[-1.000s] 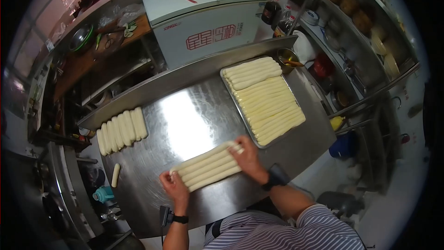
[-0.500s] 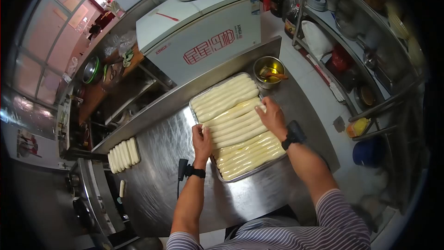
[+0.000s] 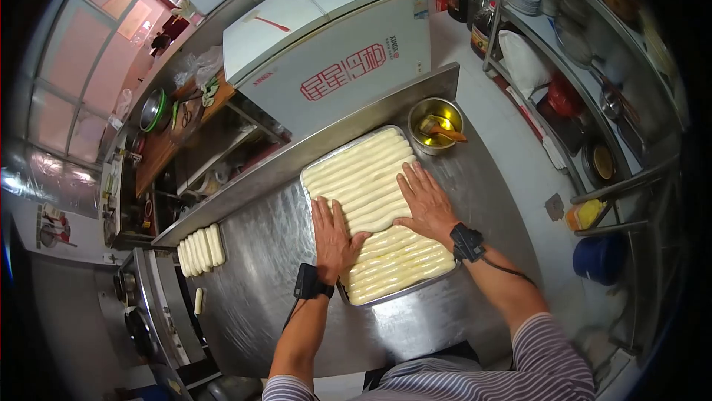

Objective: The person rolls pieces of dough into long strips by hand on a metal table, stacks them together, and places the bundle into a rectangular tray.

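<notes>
Rows of long pale dough strips (image 3: 363,190) lie side by side in a metal tray (image 3: 404,292) on the steel table. The strips at the near end have a glossy, oily look; the ones farther off are more matte. My left hand (image 3: 334,236) rests flat against the left ends of the middle strips, fingers stretched forward. On the opposite side my right hand (image 3: 428,207) lies flat with fingers spread, touching the right ends. Neither hand grips anything. Past the tray's far right corner stands a metal pot (image 3: 435,125) of yellow oil with a wooden-handled brush (image 3: 443,131) in it.
More dough strips (image 3: 201,250) lie grouped at the table's left end, with one loose piece (image 3: 198,302) nearby. A raised metal edge (image 3: 297,155) runs along the table's far side, before a white chest freezer (image 3: 326,52). Metal shelving (image 3: 567,90) stands at right.
Both hands have gone from pinching the ends of the middle strips to lying flat with fingers extended. Those strips now sit close against the far group, covering the gap seen earlier.
</notes>
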`<state>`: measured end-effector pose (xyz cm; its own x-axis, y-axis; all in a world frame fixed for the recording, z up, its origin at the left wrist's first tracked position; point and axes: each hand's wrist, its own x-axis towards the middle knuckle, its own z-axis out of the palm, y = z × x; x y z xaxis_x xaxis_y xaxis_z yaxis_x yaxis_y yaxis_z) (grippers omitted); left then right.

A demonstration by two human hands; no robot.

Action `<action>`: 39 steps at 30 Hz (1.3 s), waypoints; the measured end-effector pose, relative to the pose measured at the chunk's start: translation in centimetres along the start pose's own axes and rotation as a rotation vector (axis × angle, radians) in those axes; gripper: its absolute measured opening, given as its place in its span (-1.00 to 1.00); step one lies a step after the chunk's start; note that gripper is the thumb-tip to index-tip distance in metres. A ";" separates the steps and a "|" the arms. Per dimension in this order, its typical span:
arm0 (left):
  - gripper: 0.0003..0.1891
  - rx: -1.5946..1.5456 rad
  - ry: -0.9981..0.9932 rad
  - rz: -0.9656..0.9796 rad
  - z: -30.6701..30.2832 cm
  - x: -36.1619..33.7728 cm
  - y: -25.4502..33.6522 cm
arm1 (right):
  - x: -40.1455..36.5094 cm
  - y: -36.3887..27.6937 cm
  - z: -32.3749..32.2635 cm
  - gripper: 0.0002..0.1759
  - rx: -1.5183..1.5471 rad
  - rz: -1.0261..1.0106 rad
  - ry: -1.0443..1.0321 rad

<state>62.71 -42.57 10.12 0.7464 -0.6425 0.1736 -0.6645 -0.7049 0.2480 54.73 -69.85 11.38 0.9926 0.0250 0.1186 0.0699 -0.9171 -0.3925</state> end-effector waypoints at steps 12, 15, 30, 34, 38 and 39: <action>0.27 0.034 -0.075 0.027 -1.1 1.8 0.0 | -0.4 -0.6 0.1 0.16 -0.009 0.019 -0.020; 0.22 0.056 -0.141 0.030 -2.8 1.9 1.2 | -0.4 -0.1 -1.6 0.18 -0.029 -0.034 -0.103; -0.01 0.106 -0.086 0.025 0.7 3.6 5.2 | 2.0 1.2 -1.8 0.01 -0.007 -0.220 -0.064; -0.02 0.057 -0.171 -0.029 -0.6 4.0 5.6 | -1.4 1.2 -3.9 -0.12 0.184 -0.022 0.175; -0.02 0.097 -0.079 0.045 0.3 3.7 5.6 | -9.4 0.7 -3.3 -0.32 0.396 0.257 0.359; -0.02 0.063 -0.109 0.017 0.2 3.9 5.8 | -11.1 0.2 -3.4 -0.37 0.403 0.272 0.346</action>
<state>61.80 -49.21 11.98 0.7290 -0.6808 0.0715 -0.6804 -0.7091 0.1848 43.36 -71.65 13.11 0.8949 -0.3830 0.2292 -0.0829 -0.6472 -0.7578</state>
